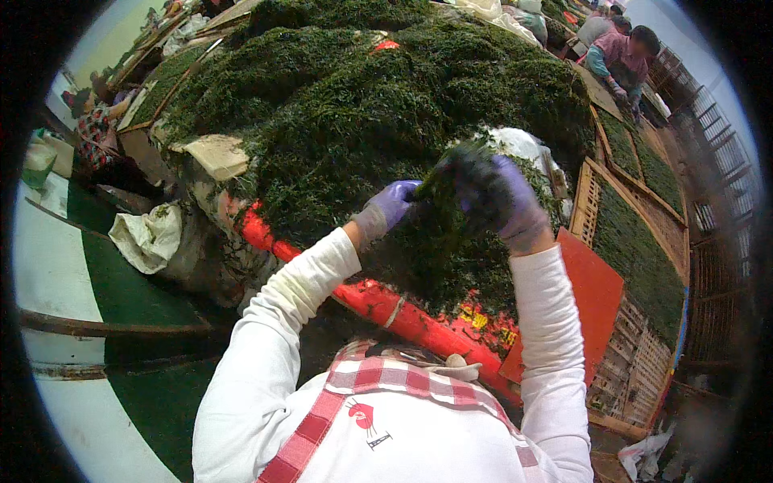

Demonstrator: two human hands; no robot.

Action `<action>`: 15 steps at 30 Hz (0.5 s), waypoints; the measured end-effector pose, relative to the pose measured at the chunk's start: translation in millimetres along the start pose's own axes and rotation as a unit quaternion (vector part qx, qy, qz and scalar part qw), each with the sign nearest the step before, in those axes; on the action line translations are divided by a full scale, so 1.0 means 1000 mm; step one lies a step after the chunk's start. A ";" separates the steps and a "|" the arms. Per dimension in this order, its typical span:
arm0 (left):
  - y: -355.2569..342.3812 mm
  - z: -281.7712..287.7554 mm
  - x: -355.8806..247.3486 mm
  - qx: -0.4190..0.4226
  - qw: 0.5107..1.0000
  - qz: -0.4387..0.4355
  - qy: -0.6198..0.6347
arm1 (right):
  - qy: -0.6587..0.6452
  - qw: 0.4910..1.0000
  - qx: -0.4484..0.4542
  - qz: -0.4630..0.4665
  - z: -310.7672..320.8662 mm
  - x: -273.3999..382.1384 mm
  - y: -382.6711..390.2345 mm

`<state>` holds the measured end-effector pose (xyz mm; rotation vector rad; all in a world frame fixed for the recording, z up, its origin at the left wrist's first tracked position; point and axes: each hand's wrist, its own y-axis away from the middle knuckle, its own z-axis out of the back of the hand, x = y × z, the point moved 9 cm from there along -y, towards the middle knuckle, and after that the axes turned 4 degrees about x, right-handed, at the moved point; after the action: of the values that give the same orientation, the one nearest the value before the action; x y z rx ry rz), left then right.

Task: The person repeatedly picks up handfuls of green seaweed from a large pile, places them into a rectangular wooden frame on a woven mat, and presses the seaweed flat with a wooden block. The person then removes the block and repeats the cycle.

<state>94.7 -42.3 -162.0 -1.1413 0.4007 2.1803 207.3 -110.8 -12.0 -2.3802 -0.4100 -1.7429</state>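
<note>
Seaweed (378,113) heaped in red tub (403,318)

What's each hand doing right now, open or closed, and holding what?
Left hand: closed on the seaweed clump.
Right hand: closed on the same clump, at its top.

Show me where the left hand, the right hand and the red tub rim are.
left hand (392,205): head view, on the purple glove's back.
right hand (515,201): head view, on the gloved palm side gripping the greens.
red tub rim (403,315): head view, on the rim's front edge below the greens.
</note>
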 end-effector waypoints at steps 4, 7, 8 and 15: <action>0.009 -0.008 0.066 -0.061 0.998 0.017 -0.010 | 0.005 0.998 -0.031 0.052 0.014 0.086 0.020; 0.033 0.010 0.074 -0.062 0.992 0.044 -0.098 | -0.034 0.993 0.010 0.116 0.010 0.129 0.027; 0.032 0.018 0.063 -0.016 0.988 0.033 -0.150 | -0.027 0.990 -0.058 0.123 0.023 0.126 0.030; -0.022 0.011 -0.140 0.235 0.876 -0.221 0.359 | 0.397 0.899 0.013 0.184 -0.005 0.087 0.015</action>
<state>161.7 -75.2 -40.5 -1.5339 0.8348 1.1170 231.8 -116.2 72.9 -1.3882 0.1307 -2.2482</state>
